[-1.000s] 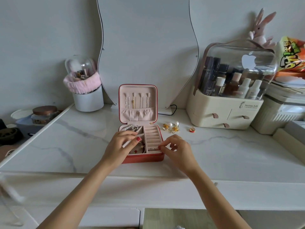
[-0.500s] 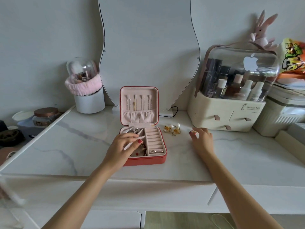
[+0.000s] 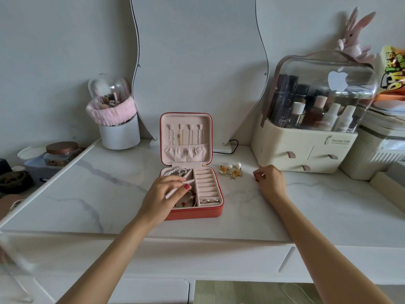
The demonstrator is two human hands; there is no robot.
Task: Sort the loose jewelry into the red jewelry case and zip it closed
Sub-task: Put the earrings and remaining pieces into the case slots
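— Where was the red square jewelry case [image 3: 197, 212] with the pink inside?

— It sat open near the middle of the white marble tabletop [image 3: 87, 194], a little toward the back edge. Its lid stood up, with thin chains hanging inside it.

— What did the left hand [image 3: 163, 194] do?

— It rested on the left side of the case. Its fingers curled round a small pink divider piece [image 3: 177, 189] inside the tray. A pearl string [image 3: 177, 171] lay in the far left corner of the case, just behind that hand.

— And the right hand [image 3: 270, 179]?

— It was on the tabletop, to the right of the case and apart from it. Its fingertips pinched a small gold ring [image 3: 263, 174].

— Was any jewelry loose?

— Yes. Gold earrings with white pearls [image 3: 231, 170] lay on the tabletop between the case and the right hand. Some rings [image 3: 209, 200] already sat in the near slots of the case.

— What stood behind?

— A cream makeup box with a clear lid [image 3: 306, 150], near the back right corner.
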